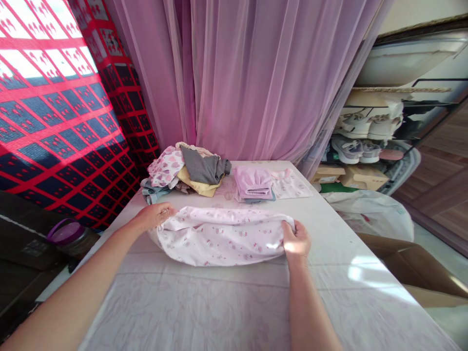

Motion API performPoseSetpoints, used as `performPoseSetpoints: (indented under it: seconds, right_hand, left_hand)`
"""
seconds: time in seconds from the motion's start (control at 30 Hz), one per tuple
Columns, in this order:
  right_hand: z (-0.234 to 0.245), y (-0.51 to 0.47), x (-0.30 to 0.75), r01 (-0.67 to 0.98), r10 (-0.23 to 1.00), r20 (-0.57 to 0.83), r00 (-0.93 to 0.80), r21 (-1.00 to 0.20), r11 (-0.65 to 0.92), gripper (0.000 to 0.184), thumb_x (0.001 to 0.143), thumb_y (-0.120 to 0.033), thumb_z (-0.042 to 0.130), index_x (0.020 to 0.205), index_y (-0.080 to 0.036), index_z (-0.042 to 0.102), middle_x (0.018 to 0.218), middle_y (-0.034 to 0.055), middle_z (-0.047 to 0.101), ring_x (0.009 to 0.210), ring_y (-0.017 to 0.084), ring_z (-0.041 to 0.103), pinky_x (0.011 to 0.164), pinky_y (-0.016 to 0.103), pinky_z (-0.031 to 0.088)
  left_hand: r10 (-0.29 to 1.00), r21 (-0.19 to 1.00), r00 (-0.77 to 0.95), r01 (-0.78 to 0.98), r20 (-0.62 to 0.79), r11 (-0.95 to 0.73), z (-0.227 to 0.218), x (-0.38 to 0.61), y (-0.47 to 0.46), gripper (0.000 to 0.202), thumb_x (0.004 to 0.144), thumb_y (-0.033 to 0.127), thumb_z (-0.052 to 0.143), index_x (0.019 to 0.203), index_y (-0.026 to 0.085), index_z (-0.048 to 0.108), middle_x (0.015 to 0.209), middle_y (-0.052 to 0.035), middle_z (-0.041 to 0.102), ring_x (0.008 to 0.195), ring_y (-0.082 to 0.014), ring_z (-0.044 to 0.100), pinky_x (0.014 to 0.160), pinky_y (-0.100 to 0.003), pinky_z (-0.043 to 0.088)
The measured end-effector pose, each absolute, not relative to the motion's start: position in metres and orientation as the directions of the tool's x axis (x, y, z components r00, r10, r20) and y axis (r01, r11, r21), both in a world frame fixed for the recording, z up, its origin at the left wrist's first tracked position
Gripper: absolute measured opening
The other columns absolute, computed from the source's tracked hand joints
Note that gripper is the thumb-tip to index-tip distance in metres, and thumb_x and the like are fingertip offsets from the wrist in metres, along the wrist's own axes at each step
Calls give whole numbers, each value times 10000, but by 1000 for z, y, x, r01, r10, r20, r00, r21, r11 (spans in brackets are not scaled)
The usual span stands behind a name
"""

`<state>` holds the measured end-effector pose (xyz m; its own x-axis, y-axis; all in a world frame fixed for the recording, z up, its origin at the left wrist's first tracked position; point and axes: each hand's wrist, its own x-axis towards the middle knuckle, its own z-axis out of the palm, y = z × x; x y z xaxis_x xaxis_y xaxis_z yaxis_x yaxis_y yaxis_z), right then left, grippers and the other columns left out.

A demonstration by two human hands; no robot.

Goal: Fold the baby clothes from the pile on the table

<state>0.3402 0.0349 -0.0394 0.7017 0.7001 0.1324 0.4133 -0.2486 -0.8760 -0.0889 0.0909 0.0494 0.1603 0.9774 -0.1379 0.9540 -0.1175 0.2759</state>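
A white garment with small pink prints (223, 236) lies across the middle of the cloth-covered table (219, 307), folded over along its far edge. My left hand (156, 215) grips its left end with fingers closed on the fabric. At the right end, my right hand (297, 240) pinches the cloth, its thumb tucked under the fold. Both arms reach in from the near edge.
Behind the garment sit a loose heap of clothes (186, 171), a folded lilac stack (253, 183) and a flat white printed piece (292, 185). Pink curtains (252, 78) hang at the back. A shoe rack (369, 131) and cardboard boxes (413, 268) stand right; a purple-lidded container (66, 233) sits left.
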Motion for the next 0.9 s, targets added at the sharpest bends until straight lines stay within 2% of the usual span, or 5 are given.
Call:
performPoseSetpoints:
  seconds: [0.27, 0.43, 0.6, 0.7, 0.9]
  right_hand:
    - [-39, 35, 342, 454, 717, 93, 691, -828, -330, 263, 682, -465, 527, 711, -228, 638, 591, 23, 616, 651, 219, 584, 596, 282, 399]
    - [-34, 32, 335, 481, 769, 83, 634, -820, -309, 300, 692, -469, 541, 787, -214, 669, 594, 14, 612, 651, 212, 595, 623, 278, 409]
    - [-36, 27, 330, 545, 814, 147, 562, -806, -230, 341, 688, -500, 527, 812, -219, 676, 543, 0, 588, 587, 202, 580, 617, 279, 427]
    - [-39, 25, 330, 550, 763, 231, 603, -814, -188, 340, 697, -481, 521, 825, -207, 675, 527, -2, 579, 592, 205, 585, 622, 280, 438]
    - [-39, 25, 332, 510, 694, 223, 685, -827, -238, 341, 723, -482, 506, 847, -208, 666, 499, -13, 562, 607, 214, 602, 644, 288, 438]
  left_hand:
    - [949, -125, 215, 961, -231, -248, 57, -71, 80, 385, 769, 442, 509, 1027, 264, 732, 1073, -97, 730, 996, -319, 649, 784, -354, 462]
    - [967, -126, 28, 990, -255, -62, 74, -93, 86, 369, 743, 334, 514, 1034, 254, 727, 1140, -94, 709, 1003, -338, 644, 793, -395, 487]
    - [875, -42, 1, 999, -483, -24, 81, -117, 101, 241, 549, 305, 651, 761, 236, 741, 886, -114, 730, 926, -373, 662, 832, -446, 491]
    - [921, -94, -79, 994, -382, 47, 72, -119, 106, 113, 498, 288, 690, 586, 218, 683, 766, -155, 699, 899, -430, 661, 827, -537, 477]
    - [984, -172, -76, 984, -164, 48, 79, -107, 125, 275, 656, 440, 628, 758, 210, 739, 915, -195, 718, 991, -434, 639, 808, -542, 483]
